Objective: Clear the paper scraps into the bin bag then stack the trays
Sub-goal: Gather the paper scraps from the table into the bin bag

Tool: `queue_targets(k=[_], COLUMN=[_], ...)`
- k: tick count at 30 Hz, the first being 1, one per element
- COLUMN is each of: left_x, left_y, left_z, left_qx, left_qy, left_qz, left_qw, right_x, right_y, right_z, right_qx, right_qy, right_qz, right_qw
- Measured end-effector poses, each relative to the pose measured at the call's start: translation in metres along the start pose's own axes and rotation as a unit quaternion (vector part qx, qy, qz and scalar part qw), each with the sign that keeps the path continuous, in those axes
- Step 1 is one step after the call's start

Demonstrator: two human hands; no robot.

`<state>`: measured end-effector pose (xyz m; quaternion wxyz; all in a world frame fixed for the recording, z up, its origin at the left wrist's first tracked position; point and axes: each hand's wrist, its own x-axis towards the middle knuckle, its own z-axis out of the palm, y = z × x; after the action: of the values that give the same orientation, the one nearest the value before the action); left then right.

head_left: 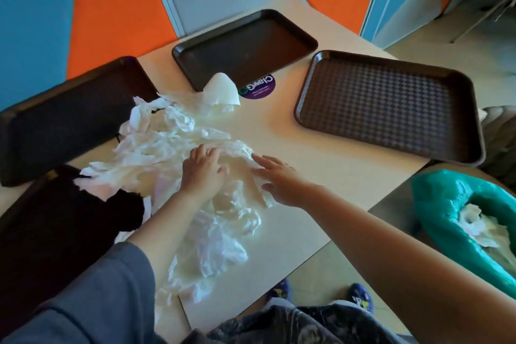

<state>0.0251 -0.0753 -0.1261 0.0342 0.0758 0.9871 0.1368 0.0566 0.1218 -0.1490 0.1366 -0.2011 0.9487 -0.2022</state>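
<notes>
We've got both hands on the scraps, mid-table. Left hand lies palm-down on the pile w/ fingers spread & lightly bent, pressing, not pinching. Right hand sits at the pile's right edge, fingers straight & fanned, tips touching paper; nothing gripped.

Scraps run in a long crumpled band from near the far tray down to the table's near edge by our left sleeve. A curled white piece leans on the far tray's near rim, just beside a purple sticker.

Trays: far one at the back; right tray w/ its right corner out past the table edge; left tray overhanging the left edge, scraps touching its near rim. A 4th dark tray at near left looks partly under the paper; hard to tell in shadow.

Open room: bare tabletop between the pile & right tray, & along the near-right edge. Bag, teal, sits off the table at right, below its edge, mouth open w/ paper already inside.
</notes>
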Motion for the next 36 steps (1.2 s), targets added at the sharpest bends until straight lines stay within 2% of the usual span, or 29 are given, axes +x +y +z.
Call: queue_targets(k=[3, 7, 10, 14, 19, 22, 26, 30, 36], left_x=[0.005, 0.014, 0.018, 0.024, 0.026, 0.028, 0.024, 0.020, 0.013], left_y=[-0.011, -0.011, -0.003, 0.006, 0.019, 0.035, 0.068, 0.104, 0.164], left_z=[0.002, 0.006, 0.011, 0.019, 0.030, 0.035, 0.040, 0.043, 0.058], left_qx=[0.019, 0.039, 0.049, -0.007, -0.097, -0.145, -0.202, -0.195, -0.190], left_qy=[-0.009, -0.046, -0.063, -0.058, -0.057, -0.058, -0.055, -0.042, -0.066], left_qz=[0.003, 0.008, 0.021, 0.050, 0.086, 0.131, 0.210, 0.314, 0.352], left_qw=[1.000, 0.998, 0.997, 0.997, 0.990, 0.979, 0.955, 0.928, 0.914], right_x=[0.001, -0.004, -0.010, -0.022, -0.035, -0.048, -0.071, -0.097, -0.146], right_y=[0.003, 0.010, 0.014, 0.018, 0.026, 0.032, 0.052, 0.068, 0.098], right_z=[0.008, 0.006, 0.003, 0.003, 0.006, 0.002, 0.002, -0.007, -0.028], right_qx=[0.007, 0.042, 0.049, 0.074, 0.100, 0.089, 0.071, 0.039, 0.003], right_qy=[-0.023, 0.052, 0.067, 0.099, 0.084, 0.063, 0.119, 0.155, 0.192], right_qz=[0.011, 0.065, 0.101, 0.140, 0.198, 0.200, 0.233, 0.233, 0.266], right_qw=[1.000, 0.996, 0.991, 0.982, 0.971, 0.974, 0.962, 0.959, 0.945])
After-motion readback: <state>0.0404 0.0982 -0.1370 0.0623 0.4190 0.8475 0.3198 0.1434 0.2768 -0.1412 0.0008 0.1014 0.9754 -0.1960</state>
